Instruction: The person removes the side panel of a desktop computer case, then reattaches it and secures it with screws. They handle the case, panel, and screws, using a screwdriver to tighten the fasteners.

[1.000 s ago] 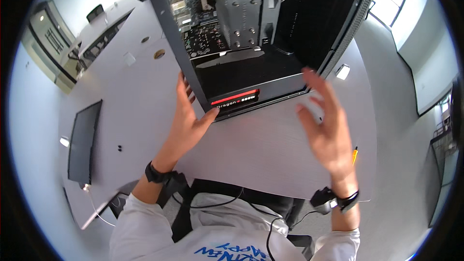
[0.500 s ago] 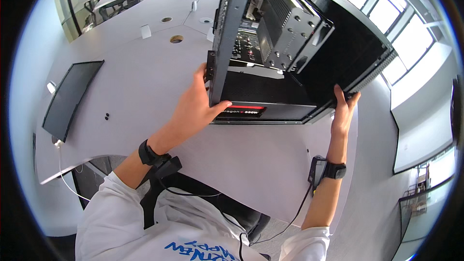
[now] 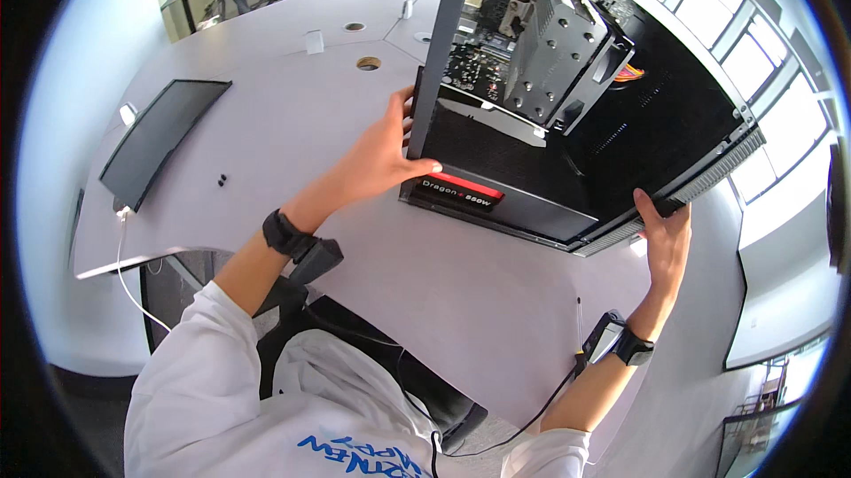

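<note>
I hold a black desktop computer case point(image 3: 496, 134) above the table, its open side toward me, tilted so that its lower edge slopes down to the right. My left hand point(image 3: 379, 157) grips the left post near its lower corner, thumb in front and fingers behind. At the lower right edge, my right hand point(image 3: 667, 237) clasps the ribbed end, thumb on top; its other fingers are partly hidden. Inside show a grey finned cooler point(image 3: 548, 57), a circuit board point(image 3: 474, 70) and a bundle of coloured wires point(image 3: 630, 73). A power supply with a red-and-black label point(image 3: 463, 192) sits along the bottom.
A dark thin panel point(image 3: 166, 143) lies on the grey table point(image 3: 292, 137) at left, with several small black pieces point(image 3: 222, 180) near it. A screwdriver point(image 3: 580, 341) lies by my right forearm. Round cable holes point(image 3: 368, 63) open behind. Black cables point(image 3: 532, 429) run across my front.
The case has turned in my hands, its lower right corner dropping and more of its inside showing. Both hands stay on it. The table and panel appear shifted to the right in the picture.
</note>
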Demonstrator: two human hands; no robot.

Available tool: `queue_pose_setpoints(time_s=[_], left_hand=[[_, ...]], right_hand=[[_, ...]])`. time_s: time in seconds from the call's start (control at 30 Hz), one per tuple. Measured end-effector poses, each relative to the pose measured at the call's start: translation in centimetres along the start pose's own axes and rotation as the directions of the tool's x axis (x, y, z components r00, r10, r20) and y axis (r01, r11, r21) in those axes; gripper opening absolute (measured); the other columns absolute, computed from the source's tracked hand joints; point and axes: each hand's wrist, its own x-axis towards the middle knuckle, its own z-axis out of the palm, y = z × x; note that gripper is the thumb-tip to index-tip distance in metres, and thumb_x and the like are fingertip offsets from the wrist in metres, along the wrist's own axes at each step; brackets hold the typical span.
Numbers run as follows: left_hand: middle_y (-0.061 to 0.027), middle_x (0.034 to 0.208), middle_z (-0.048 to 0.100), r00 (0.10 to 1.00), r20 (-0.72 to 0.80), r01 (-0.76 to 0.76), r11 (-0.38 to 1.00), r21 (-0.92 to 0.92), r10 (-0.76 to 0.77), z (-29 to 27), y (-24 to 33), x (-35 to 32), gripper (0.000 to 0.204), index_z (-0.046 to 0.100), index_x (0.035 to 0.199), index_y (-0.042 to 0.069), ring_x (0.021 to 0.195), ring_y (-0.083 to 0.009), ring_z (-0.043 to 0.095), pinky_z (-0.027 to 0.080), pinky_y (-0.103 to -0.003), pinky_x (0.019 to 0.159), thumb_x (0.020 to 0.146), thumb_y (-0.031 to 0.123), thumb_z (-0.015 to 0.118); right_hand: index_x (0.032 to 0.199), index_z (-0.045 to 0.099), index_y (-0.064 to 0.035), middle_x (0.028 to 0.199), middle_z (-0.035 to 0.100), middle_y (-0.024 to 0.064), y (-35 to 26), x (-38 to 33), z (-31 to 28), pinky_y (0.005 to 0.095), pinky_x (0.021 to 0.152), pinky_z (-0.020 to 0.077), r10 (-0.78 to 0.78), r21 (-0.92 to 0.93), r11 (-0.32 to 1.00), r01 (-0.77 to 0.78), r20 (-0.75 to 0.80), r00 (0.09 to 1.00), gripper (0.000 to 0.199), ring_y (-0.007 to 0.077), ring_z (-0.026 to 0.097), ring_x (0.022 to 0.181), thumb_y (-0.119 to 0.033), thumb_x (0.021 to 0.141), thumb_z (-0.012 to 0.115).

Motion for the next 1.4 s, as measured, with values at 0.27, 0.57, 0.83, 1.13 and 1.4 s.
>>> queue_pose_setpoints(time_s=[0.27, 0.57, 0.83, 1.13, 1.4], left_hand=[[-0.0296, 0.154, 0.044, 0.998, -0.022, 0.067, 0.993, 0.095, -0.065, 0.8, -0.7, -0.4, 0.096, 0.014, 0.160, -0.001, 0.142, -0.0413, 0.049, 0.041, -0.048, 0.116, 0.091, 0.015, 0.078], [-0.0272, 0.150, 0.048, 0.999, 0.038, 0.011, 0.889, 0.457, -0.032, -3.0, 0.5, -7.2, 0.064, 0.036, 0.154, 0.003, 0.135, -0.0463, 0.049, 0.043, -0.049, 0.111, 0.096, 0.006, 0.062], [-0.0216, 0.145, 0.054, 0.975, -0.141, 0.220, 0.842, 0.492, -0.173, -7.8, 0.3, -12.4, 0.055, 0.047, 0.148, 0.007, 0.132, -0.0419, 0.052, 0.043, -0.049, 0.113, 0.095, 0.002, 0.060], [-0.0190, 0.138, 0.057, 0.856, -0.506, 0.494, 0.456, 0.740, -0.106, -15.4, -3.5, -16.9, 0.049, 0.058, 0.138, 0.008, 0.130, -0.0389, 0.053, 0.045, -0.047, 0.110, 0.091, 0.013, 0.072], [-0.0193, 0.134, 0.057, 0.717, -0.663, 0.687, 0.377, 0.621, -0.215, -18.8, -5.6, -19.6, 0.057, 0.056, 0.142, 0.009, 0.127, -0.0380, 0.054, 0.045, -0.046, 0.108, 0.090, 0.023, 0.076]], right_hand=[[0.125, 0.059, 0.0101, 0.100, 0.072, 0.0211, -1.0, -0.5, 0.0, 0.0298, 0.057, 0.0579, 0.032, -0.172, 0.985, -0.033, -0.007, 0.999, 0.069, 0.0254, 0.072, 0.081, -0.044, 0.087, 0.079], [0.144, 0.048, 0.0011, 0.103, 0.071, 0.0213, -2.2, -1.5, 0.6, 0.0302, 0.049, 0.0578, 0.124, -0.123, 0.984, -0.130, -0.054, 0.991, 0.065, 0.0260, 0.071, 0.072, -0.029, 0.094, 0.077], [0.154, 0.045, -0.0080, 0.132, 0.064, 0.0251, 3.3, -0.4, 0.0, 0.0324, 0.053, 0.0645, 0.152, -0.176, 0.971, -0.159, -0.052, 0.987, 0.078, 0.0348, 0.072, 0.108, -0.055, 0.095, 0.066], [0.160, 0.032, -0.0088, 0.143, 0.055, 0.0299, 5.5, 0.4, -1.0, 0.0475, 0.065, 0.0695, 0.157, -0.260, 0.955, -0.143, 0.034, 0.987, 0.098, 0.0437, 0.067, 0.116, -0.070, 0.088, 0.061], [0.160, 0.034, -0.0113, 0.143, 0.055, 0.0276, 8.3, 0.7, -1.3, 0.0461, 0.063, 0.0690, 0.021, -0.335, 0.942, -0.010, 0.029, 0.999, 0.097, 0.0434, 0.065, 0.119, -0.072, 0.088, 0.059]])
